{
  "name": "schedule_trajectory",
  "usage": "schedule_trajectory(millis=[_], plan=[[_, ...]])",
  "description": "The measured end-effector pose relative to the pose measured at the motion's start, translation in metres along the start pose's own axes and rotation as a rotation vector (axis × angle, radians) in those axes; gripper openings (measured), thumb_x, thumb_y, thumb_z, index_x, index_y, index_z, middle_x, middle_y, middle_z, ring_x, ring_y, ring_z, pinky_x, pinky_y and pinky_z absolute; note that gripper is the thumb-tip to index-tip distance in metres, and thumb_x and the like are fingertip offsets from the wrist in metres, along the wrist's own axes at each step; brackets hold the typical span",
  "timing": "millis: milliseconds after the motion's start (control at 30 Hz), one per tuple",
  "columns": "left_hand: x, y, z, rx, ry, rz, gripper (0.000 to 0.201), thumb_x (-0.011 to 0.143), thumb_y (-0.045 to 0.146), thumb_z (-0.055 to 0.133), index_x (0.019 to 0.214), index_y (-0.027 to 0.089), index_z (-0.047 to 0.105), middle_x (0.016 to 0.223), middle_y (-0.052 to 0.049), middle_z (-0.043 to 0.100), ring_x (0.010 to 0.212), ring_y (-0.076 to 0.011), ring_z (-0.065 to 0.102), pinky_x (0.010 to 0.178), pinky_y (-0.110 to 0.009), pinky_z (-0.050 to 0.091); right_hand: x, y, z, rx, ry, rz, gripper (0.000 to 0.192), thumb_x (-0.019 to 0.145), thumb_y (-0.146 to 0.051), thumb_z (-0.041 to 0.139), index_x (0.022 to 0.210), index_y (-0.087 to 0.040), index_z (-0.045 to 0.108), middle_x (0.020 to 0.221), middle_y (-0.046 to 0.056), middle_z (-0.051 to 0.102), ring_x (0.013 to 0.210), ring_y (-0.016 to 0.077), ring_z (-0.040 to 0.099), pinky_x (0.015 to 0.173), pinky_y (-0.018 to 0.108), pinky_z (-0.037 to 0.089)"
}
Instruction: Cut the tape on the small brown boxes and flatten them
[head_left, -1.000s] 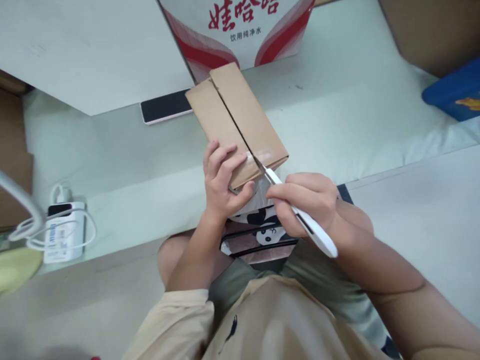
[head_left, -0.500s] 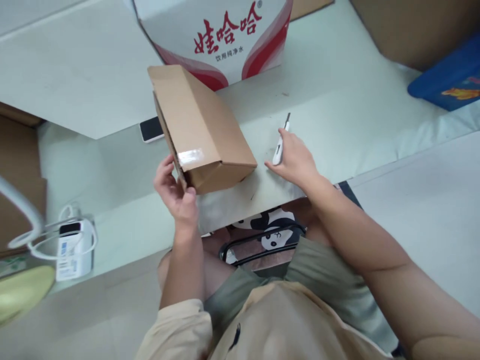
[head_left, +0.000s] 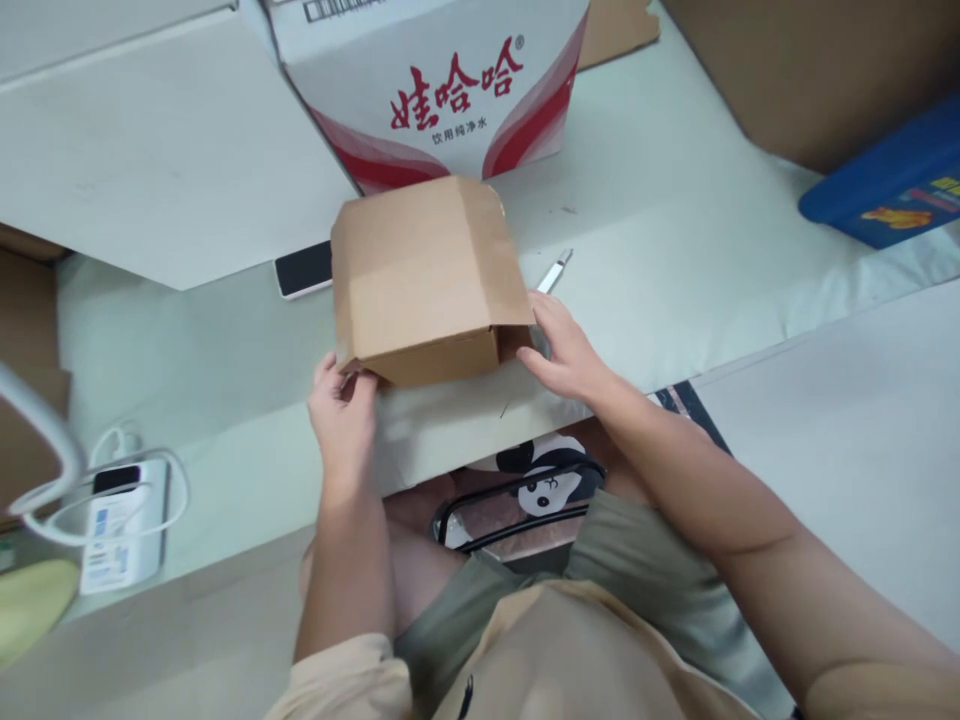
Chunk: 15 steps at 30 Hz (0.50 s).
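Observation:
A brown cardboard box [head_left: 409, 265] lies on the pale green tabletop, its side flaps folding down at left and right. My left hand [head_left: 341, 415] pinches the near corner of the left flap between thumb and fingers. At the opposite side, my right hand [head_left: 566, 350] takes the right flap's near corner, fingers at its edge and thumb below. Just behind the right hand a utility knife [head_left: 555, 272] rests on the table, its handle partly hidden by that hand and the box.
A white and red carton [head_left: 457, 105] stands behind the box, with a white box [head_left: 165, 150] to its left. A black-topped device [head_left: 304, 272] lies beside the cardboard box. A white power unit with cables [head_left: 124, 525] sits at left, a blue container [head_left: 885, 180] at right.
My right hand has let go of the utility knife, leaving it on the table, and has moved to the box's right flap. The box has turned and settled lower; the left hand still grips it.

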<state>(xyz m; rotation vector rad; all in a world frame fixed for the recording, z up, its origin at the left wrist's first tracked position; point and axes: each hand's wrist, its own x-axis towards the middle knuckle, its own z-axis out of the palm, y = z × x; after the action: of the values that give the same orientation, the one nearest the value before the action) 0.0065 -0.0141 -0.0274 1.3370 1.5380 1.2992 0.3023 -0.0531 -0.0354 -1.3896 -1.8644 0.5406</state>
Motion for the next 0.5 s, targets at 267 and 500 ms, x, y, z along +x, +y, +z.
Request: schedule_trajectory(millis=[267,500], plan=[[-0.005,-0.013,0.010,-0.249,-0.196,0.135,0.065,0.071,0.066,0.080,0.117,0.027,0.056,0.099,-0.004,0.064,0.084,-0.0174,0.065,0.077,-0.031,0.055,0.000,-0.014,0.007,0.208,0.032,0.158,0.057,0.080,-0.058,0.067,0.123,-0.020,0.060,0.129,0.017,0.070,0.122,0.0351,0.064,0.104,0.056,0.052],[-0.001,-0.014,0.014,-0.052,-0.087,0.244,0.074,0.063,0.064,0.088,0.114,0.025,0.050,0.099,-0.003,0.059,0.090,-0.0170,0.060,0.086,-0.031,0.050,0.001,-0.017,0.005,0.173,0.280,0.365,0.059,0.061,-0.061,0.084,0.098,-0.023,0.058,0.081,0.002,0.063,0.078,0.0224,0.061,0.074,0.042,0.052]])
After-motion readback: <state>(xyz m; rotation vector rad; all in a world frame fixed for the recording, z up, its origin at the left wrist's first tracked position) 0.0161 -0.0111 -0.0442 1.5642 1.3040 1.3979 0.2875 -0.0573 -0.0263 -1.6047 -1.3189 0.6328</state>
